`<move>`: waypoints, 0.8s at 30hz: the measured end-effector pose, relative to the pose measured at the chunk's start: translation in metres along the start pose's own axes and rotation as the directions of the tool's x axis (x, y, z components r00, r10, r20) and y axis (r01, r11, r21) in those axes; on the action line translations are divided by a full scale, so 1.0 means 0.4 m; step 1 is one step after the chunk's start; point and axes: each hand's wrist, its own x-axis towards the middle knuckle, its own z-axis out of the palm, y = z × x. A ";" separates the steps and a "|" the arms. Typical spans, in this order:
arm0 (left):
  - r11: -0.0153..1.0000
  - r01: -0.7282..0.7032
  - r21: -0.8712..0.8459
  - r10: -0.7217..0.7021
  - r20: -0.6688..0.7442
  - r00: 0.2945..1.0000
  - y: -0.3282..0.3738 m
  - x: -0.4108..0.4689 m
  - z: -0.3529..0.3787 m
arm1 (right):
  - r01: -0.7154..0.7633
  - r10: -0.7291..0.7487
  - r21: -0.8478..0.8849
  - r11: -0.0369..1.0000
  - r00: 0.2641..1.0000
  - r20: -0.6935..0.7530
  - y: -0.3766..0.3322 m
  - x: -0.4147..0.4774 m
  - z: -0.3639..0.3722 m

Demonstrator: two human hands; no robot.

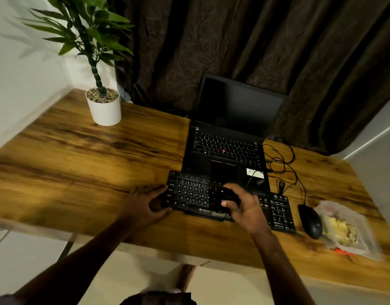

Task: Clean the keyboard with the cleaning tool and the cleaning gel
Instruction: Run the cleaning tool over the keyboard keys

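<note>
A black external keyboard (191, 192) lies on the wooden desk in front of an open laptop. My left hand (145, 203) grips the keyboard's left end, thumb curled over the edge keys. Over the keyboard's middle, my right hand (244, 208) holds a black cleaning tool (226, 198) with curled fingers; the tool rests on the keys. Yellow cleaning gel (341, 232) sits inside a clear packet at the desk's right, apart from both hands.
The black laptop (227, 148) stands open just behind the keyboard, with cables (282, 164) trailing to its right. A black mouse (310, 221) lies between keyboard and gel packet. A potted plant (104, 106) occupies the far left. The desk's (79, 161) front edge runs below my wrists.
</note>
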 end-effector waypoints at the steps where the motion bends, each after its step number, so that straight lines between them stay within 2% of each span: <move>1: 1.000 0.002 -0.001 -0.002 0.005 1.000 -0.001 0.000 0.001 | 0.010 -0.010 0.031 0.999 1.000 -0.005 -0.012 -0.001 0.007; 4: 1.000 0.012 -0.018 -0.012 0.000 1.000 -0.001 -0.002 0.001 | -0.003 0.006 0.101 0.995 1.000 -0.029 -0.009 0.001 0.004; 7: 1.000 0.010 -0.022 -0.011 -0.021 1.000 0.003 -0.006 -0.003 | -0.047 0.051 0.096 0.994 0.998 -0.038 0.032 -0.014 -0.036; 13: 1.000 -0.004 -0.028 0.003 -0.020 1.000 0.003 -0.006 -0.003 | -0.090 0.085 -0.061 0.994 0.994 -0.073 0.097 -0.045 -0.086; 15: 0.999 0.004 -0.034 -0.004 -0.018 1.000 0.006 -0.008 -0.006 | -0.062 0.058 -0.073 0.995 0.996 -0.063 0.073 -0.040 -0.073; 19: 0.999 -0.018 -0.047 0.017 -0.026 1.000 0.021 -0.009 -0.021 | 0.001 0.002 0.046 0.999 0.998 -0.064 0.037 -0.025 -0.039; 24: 0.999 -0.008 -0.048 0.008 -0.012 1.000 0.021 -0.008 -0.025 | -0.042 0.054 0.130 0.991 0.994 -0.096 0.082 -0.048 -0.082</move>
